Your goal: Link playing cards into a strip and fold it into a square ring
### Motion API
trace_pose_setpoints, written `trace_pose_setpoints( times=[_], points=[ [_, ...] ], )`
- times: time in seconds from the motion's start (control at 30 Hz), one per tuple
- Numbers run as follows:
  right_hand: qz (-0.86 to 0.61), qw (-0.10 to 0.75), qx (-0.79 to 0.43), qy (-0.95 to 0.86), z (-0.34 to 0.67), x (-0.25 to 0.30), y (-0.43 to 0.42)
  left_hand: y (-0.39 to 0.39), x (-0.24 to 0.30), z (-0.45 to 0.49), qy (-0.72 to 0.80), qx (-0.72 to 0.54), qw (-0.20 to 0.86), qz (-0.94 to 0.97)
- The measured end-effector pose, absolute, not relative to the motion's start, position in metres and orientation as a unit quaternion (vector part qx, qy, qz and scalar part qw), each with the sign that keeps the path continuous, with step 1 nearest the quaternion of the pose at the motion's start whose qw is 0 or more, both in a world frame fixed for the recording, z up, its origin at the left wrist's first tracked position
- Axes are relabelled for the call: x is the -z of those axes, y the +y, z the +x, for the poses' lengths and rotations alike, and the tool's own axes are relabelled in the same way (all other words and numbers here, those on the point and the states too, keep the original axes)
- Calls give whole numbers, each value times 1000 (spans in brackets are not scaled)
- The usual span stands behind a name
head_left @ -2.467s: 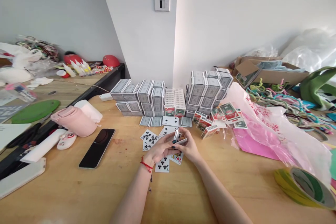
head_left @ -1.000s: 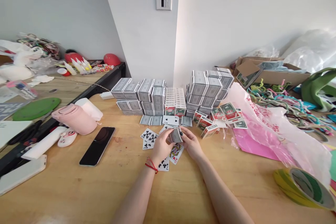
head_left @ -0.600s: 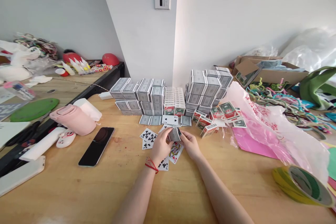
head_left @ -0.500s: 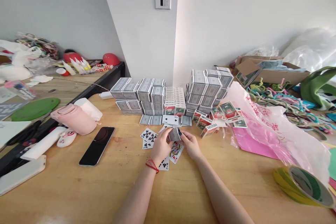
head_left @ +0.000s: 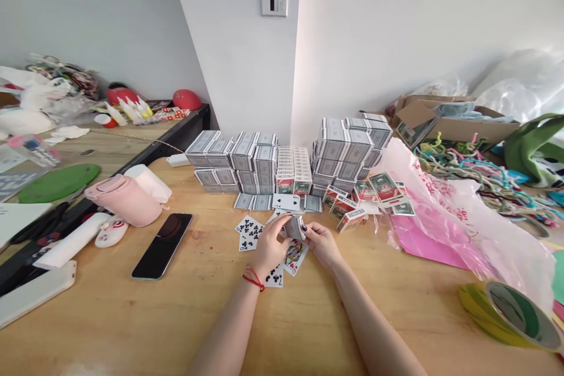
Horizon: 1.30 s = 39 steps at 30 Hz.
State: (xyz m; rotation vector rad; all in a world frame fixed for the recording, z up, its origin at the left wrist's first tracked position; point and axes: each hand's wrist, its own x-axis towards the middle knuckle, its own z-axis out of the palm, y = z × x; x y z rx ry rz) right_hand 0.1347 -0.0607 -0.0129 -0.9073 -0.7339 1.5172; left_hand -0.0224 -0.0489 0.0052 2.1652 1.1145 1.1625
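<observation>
A small deck of playing cards [head_left: 293,227], grey patterned backs up, is held above the table between both hands. My left hand [head_left: 271,244], with a red string at the wrist, grips its left side. The fingers of my right hand [head_left: 321,241] pinch its right edge. Face-up cards lie beneath and beside the hands: club cards [head_left: 250,234] to the left, a queen [head_left: 294,255] below the deck and a seven of clubs [head_left: 275,276] nearer me. A two of spades [head_left: 286,202] rests just beyond, among face-down cards [head_left: 253,202].
Stacked decks [head_left: 255,161] and a taller pile [head_left: 346,150] line the wall, with card boxes [head_left: 294,169] between them. Loose boxes [head_left: 346,205] lie right. A phone [head_left: 163,245] and pink bottle [head_left: 127,200] are left; plastic wrap [head_left: 458,211] and a tape roll [head_left: 506,314] are right.
The deck has turned slightly in my hands and tilted more upright, so its right edge shows. My hands have barely shifted; the cards on the table look the same.
</observation>
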Motion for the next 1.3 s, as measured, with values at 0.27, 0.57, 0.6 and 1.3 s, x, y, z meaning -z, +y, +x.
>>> trace_pose_setpoints(
  times=[0.27, 0.57, 0.6, 1.3],
  points=[
    [-428, 553, -615, -365, 135, 15, -62, -49, -3, -24, 404, -420, 218, 783],
    [-480, 555, -528, -427, 135, 15, -64, -49, -3, -22, 404, -415, 224, 784],
    [-484, 557, -522, -429, 135, 15, -64, -49, -3, -22, 404, -413, 227, 785],
    [-531, 537, -411, -510, 128, 18, -68, -47, 1, -21, 433, -412, 216, 772]
  ],
)
